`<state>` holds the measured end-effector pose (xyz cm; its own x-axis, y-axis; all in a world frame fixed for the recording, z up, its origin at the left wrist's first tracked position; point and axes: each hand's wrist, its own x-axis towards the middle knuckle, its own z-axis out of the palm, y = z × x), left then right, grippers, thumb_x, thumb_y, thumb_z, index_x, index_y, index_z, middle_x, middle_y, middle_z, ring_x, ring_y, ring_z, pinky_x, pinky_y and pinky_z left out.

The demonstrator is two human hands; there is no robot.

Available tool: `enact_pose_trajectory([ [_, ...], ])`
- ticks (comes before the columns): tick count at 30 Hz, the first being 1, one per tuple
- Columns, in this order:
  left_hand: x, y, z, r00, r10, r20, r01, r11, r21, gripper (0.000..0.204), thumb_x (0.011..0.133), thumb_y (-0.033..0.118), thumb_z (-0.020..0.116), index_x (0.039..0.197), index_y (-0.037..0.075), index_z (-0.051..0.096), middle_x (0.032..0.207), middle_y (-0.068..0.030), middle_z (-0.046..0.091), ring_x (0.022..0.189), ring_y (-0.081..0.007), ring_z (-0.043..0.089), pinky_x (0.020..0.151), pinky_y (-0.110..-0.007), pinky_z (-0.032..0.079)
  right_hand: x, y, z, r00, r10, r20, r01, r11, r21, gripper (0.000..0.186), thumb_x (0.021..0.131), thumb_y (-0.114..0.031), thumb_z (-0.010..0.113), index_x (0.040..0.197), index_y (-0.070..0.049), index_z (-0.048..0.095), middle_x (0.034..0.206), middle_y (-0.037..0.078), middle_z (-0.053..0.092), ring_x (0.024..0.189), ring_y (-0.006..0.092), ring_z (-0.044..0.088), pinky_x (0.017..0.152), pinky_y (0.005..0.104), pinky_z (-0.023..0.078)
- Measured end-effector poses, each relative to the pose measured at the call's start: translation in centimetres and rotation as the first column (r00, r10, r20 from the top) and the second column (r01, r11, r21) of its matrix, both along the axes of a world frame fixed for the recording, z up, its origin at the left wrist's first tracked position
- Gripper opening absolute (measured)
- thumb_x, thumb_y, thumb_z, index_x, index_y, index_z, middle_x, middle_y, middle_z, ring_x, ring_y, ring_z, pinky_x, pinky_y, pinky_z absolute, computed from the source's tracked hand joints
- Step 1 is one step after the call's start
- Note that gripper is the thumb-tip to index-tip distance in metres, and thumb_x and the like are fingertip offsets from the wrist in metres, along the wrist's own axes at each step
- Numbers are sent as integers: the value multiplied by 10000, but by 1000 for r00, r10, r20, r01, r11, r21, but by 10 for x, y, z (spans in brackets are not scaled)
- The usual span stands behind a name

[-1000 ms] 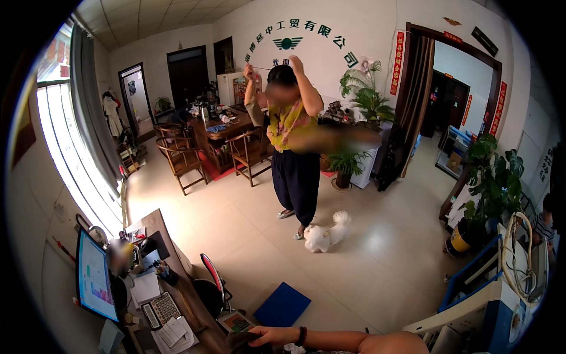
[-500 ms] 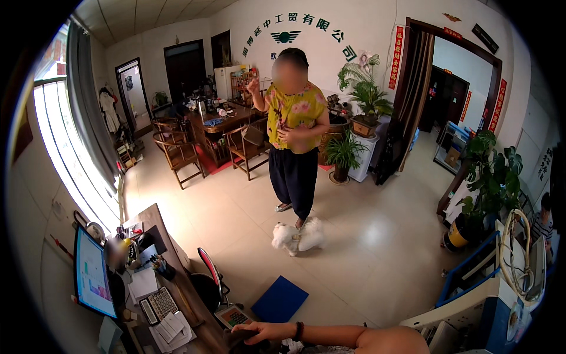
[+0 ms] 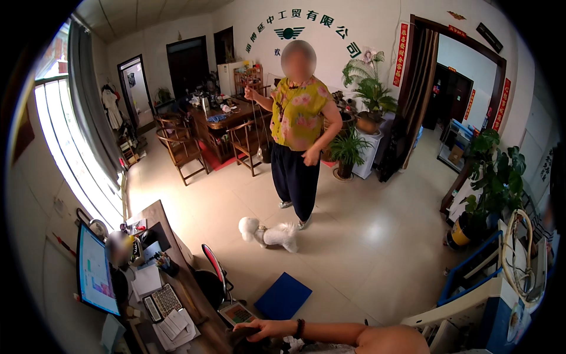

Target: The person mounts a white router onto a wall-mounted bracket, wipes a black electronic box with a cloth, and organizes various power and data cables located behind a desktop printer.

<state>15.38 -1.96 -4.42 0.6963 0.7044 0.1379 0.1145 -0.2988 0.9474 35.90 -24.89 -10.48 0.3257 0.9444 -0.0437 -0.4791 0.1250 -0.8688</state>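
Observation:
From the lower right, my right forearm reaches across the bottom of the picture, a dark bracelet on its wrist. The fingers of my right hand [image 3: 265, 330] are closed round a dark object [image 3: 240, 336], whose kind I cannot make out. Just beyond the hand lies a grey device with a keypad [image 3: 237, 314], beside the desk edge. My left hand is out of the picture. Ahead, a person in a yellow flowered top [image 3: 299, 112] stands with one hand raised, a thin cord hanging from it. A small white dog [image 3: 270, 233] stands at that person's feet.
At left a wooden desk [image 3: 187, 282] carries a monitor [image 3: 96, 268], a calculator [image 3: 162, 302] and papers. A black and red chair [image 3: 213, 271] stands against it, near a blue flat panel [image 3: 283, 297] on the floor. Potted plants [image 3: 494, 171] and framed equipment line the right side.
The dog has walked left and turned its head that way. The person ahead has lowered the arm from the belly to the side and the raised hand slightly. My right hand keeps its hold.

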Motion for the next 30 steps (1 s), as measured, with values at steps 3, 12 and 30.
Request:
enact_pose_trajectory([
  [3, -9, 4, -11, 996, 76, 55, -69, 992, -105, 391, 958, 185, 569, 1312, 44, 483, 1237, -146, 567, 1022, -255, 553, 880, -340, 448, -2, 4, -7, 1000, -22, 11, 22, 1000, -12, 582, 920, -261, 604, 1432, -90, 386, 1374, 18, 433, 1266, 127, 336, 1087, 291, 182],
  [12, -8, 9, -13, 971, 66, 229, -104, 982, 160, 146, 912, 83, 562, 1048, 35, 579, 1157, -165, 583, 969, -271, 556, 882, -370, 441, 2, 15, -23, 999, 7, -45, -8, 1000, -21, 604, 921, -214, 606, 1445, -51, 355, 1370, 20, 454, 1240, 106, 390, 1075, 266, 239],
  [30, -6, 12, -9, 966, 60, 253, -111, 975, 191, 94, 884, 51, 550, 976, 37, 568, 1142, -171, 583, 961, -273, 555, 880, -382, 439, 3, 15, -13, 987, 19, -161, -14, 999, 35, 590, 917, -198, 616, 1427, -25, 373, 1281, 6, 521, 1155, 78, 459, 1017, 243, 319],
])
